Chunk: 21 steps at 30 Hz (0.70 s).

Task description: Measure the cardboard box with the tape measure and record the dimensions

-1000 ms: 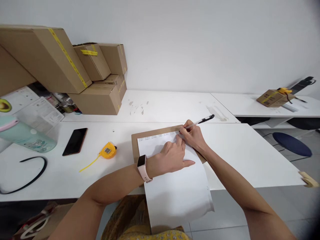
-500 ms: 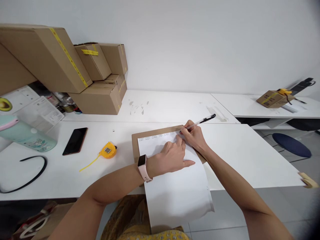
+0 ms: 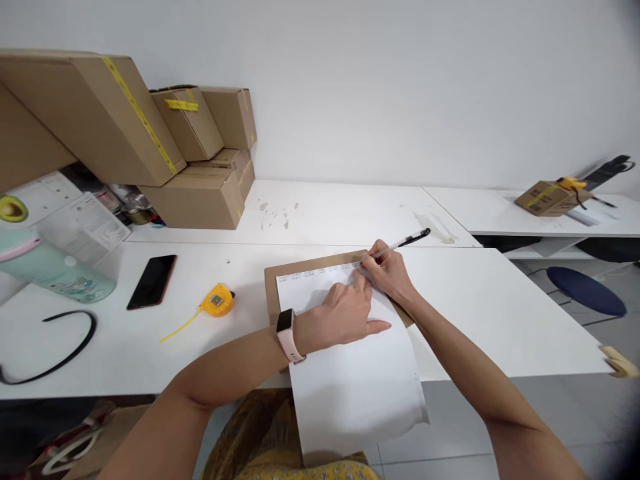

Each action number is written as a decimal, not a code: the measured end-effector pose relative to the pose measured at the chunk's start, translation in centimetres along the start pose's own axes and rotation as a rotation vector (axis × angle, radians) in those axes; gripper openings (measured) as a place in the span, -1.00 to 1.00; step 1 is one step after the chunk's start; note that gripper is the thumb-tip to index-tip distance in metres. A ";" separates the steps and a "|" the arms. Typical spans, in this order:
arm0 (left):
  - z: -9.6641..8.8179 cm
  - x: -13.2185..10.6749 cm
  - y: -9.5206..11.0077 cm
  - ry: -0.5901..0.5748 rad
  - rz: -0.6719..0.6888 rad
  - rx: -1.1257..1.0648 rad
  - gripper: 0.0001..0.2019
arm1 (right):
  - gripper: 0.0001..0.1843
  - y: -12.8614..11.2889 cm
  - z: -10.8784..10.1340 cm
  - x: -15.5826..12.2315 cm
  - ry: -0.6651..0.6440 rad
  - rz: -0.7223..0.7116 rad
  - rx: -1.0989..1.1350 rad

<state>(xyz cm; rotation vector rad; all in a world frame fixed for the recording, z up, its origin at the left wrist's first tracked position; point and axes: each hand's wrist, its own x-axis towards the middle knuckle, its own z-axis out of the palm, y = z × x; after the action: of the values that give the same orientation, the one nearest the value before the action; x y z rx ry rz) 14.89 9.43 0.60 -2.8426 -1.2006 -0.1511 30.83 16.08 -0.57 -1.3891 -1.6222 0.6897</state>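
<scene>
My right hand [image 3: 387, 270] grips a pen [image 3: 407, 241], a clear barrel with a black end, its tip down at the top right of a white sheet of paper [image 3: 355, 393]. Small rows of handwriting run along the sheet's top edge. Resting on the paper, my left hand [image 3: 350, 308] has its thumb and index finger stretched out, the index near the pen tip and the other fingers curled. A brown cardboard piece [image 3: 271, 293] lies beneath the sheet. The paper's lower part hangs past the table edge.
Left of the paper lie a yellow tape measure [image 3: 219, 301] with its tape partly out, a phone [image 3: 152, 282], a black headband-like loop [image 3: 80, 353] and a mint bottle [image 3: 60, 270]. Cardboard boxes [image 3: 200, 197] are stacked at back left. A small box [image 3: 545, 199] and a blue stool [image 3: 585, 291] are at right.
The view has shifted very slightly. Both hands, the pen and the paper keep almost the same positions.
</scene>
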 end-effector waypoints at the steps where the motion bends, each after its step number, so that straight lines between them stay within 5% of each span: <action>1: 0.0 0.0 0.0 0.007 0.000 0.005 -0.21 | -0.81 0.0 0.0 0.0 0.003 0.001 -0.004; 21: -0.6 0.0 0.0 -0.056 -0.005 -0.074 -0.25 | -0.81 0.3 0.0 0.1 0.023 0.013 -0.041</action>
<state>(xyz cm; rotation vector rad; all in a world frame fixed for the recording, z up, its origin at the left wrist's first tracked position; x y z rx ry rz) 14.86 9.43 1.24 -2.9260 -1.2379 -0.1183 30.97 16.28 -0.75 -1.4333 -1.6189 0.6497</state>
